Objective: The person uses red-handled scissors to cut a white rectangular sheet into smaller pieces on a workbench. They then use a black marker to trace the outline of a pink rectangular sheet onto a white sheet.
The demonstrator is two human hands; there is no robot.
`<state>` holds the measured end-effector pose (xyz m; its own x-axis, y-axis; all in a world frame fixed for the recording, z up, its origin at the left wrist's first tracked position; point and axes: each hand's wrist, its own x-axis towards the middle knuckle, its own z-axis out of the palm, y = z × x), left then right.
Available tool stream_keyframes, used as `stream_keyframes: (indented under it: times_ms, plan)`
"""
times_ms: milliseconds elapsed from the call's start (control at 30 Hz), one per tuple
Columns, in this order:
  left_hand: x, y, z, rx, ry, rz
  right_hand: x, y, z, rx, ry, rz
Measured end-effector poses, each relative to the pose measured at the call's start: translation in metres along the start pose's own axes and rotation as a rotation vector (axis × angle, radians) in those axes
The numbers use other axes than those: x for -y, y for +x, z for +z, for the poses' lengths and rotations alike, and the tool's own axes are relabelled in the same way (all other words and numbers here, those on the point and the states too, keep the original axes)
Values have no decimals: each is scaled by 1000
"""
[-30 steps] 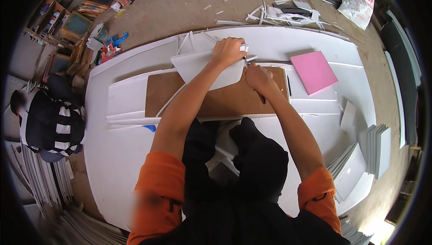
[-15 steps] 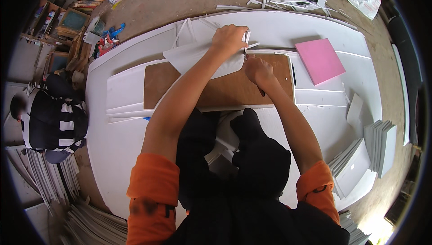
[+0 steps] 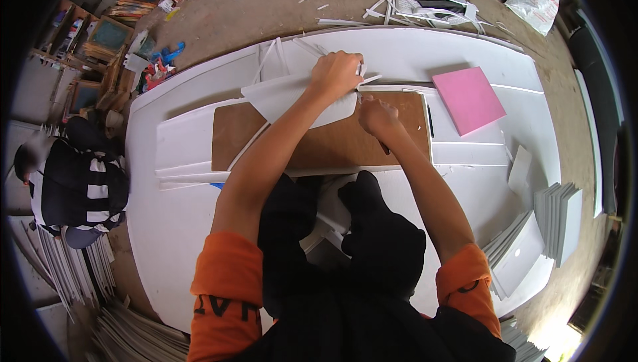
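A brown board (image 3: 332, 151) lies across the white sheets in front of me. On top of it, tilted, is a white foam-like sheet (image 3: 279, 93) with a slanted lower edge. My left hand (image 3: 337, 73) grips this sheet at its upper right corner, fingers closed around it. Just right of and below it, my right hand (image 3: 379, 116) is closed around a cutter knife (image 3: 385, 149); the dark handle sticks out below the fist. Its front end is beside the sheet's right edge, close to my left fingers; the blade is hardly visible. Thin white strips (image 3: 282, 56) lie behind the sheet.
A pink square panel (image 3: 469, 101) lies right of the board. Stacks of grey-white panels (image 3: 522, 256) stand at the right edge of the large white surface (image 3: 179, 242). Offcuts (image 3: 425, 13) litter the floor beyond. Another person (image 3: 76, 186) is at the far left.
The whole view has shifted slightly, with the table lower in the picture. Both hands stay close together at the sheet's right edge, and the white piece at my left fingers stands up less.
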<state>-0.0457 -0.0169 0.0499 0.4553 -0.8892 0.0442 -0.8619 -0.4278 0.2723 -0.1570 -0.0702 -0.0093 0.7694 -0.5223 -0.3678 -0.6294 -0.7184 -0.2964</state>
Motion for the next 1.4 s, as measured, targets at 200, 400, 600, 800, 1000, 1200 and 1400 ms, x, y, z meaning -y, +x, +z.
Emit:
stream_keyframes:
  times_ms: [200, 400, 600, 800, 1000, 1200, 1400]
  plan:
    - [1, -1, 6, -22, 16, 24, 3, 21, 28, -3, 10, 19]
    - [3, -1, 15, -61, 117, 78, 0, 3, 17, -36, 10, 14]
    - [3, 0, 11, -74, 75, 56, 0, -29, 6, -43, 6, 34]
    - [1, 0, 4, -30, 22, 34, 1, -9, 6, 70, -14, 33]
    - [0, -5, 6, -24, 16, 15, -5, 24, 58, 75, -45, 5]
    - [0, -1, 11, -57, 38, 46, -17, 37, 85, -17, 5, -1]
    - [2, -5, 14, -109, 103, 46, -12, 9, 56, 23, 100, -8]
